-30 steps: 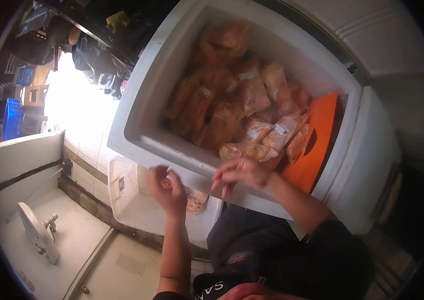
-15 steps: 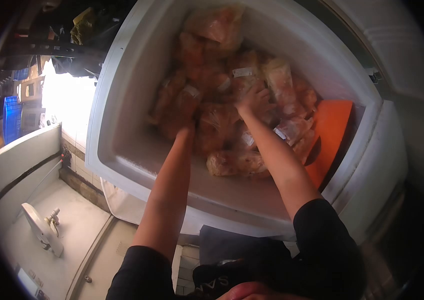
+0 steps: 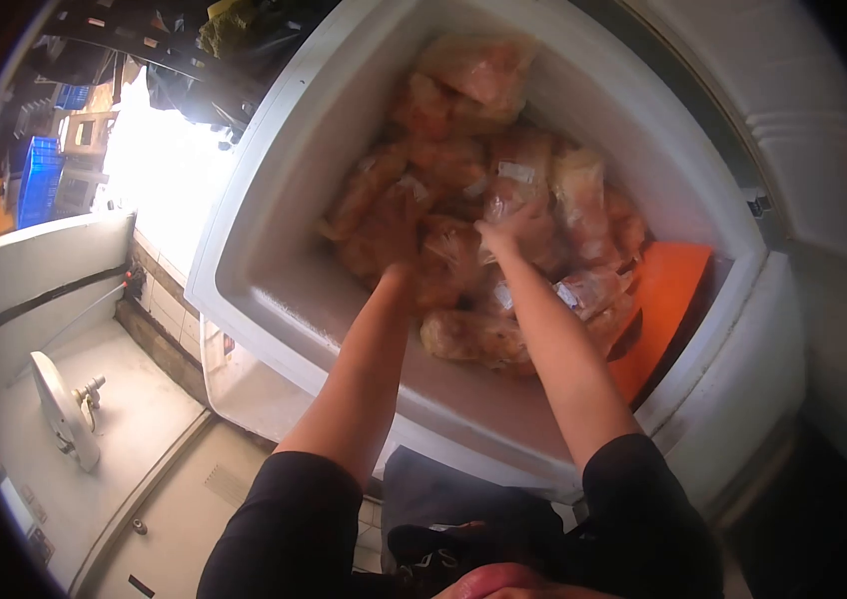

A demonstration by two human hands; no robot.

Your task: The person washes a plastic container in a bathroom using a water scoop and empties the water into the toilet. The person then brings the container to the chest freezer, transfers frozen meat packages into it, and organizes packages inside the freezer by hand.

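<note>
Inside a white chest freezer (image 3: 284, 140) lie several clear plastic bags of pale pink meat, perhaps chicken, some with white labels. My left hand (image 3: 391, 230) rests on a bag at the left of the pile, its fingers apart and hazy in the mist. To its right, my right hand (image 3: 521, 228) lies over a labelled bag (image 3: 518, 160), fingers spread across the plastic and thumb to the left. Between the two hands is another bag of meat (image 3: 451, 250). A long bag (image 3: 468, 334) lies nearer to me.
An orange panel (image 3: 665, 309) leans at the freezer's right end. The raised lid (image 3: 813, 120) stands on the right. On the left are a white surface with a round-plated metal device (image 3: 64, 409), and a blue crate (image 3: 39, 180) farther off. Mist hangs in the freezer.
The view has shifted, so the freezer sits lower and farther right. My left hand has moved up onto the bags and shows more; my right hand stays over the labelled bag.
</note>
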